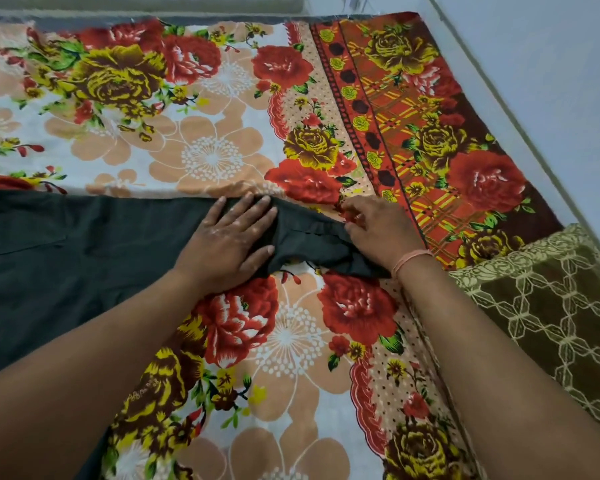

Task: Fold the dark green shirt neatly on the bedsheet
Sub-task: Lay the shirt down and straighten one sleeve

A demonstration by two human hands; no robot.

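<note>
Dark green fabric shirt spread on red-peach floral bedsheet, pressed by left hand, fingers straight. Right hand at sleeve, grip unclear. Olive lattice-patterned cloth laid at bedsheet's right edge.

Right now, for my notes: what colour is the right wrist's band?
Pale pink wristband, best in the head view.

Home bedroom, floral bedsheet, patterned brown blanket
</note>
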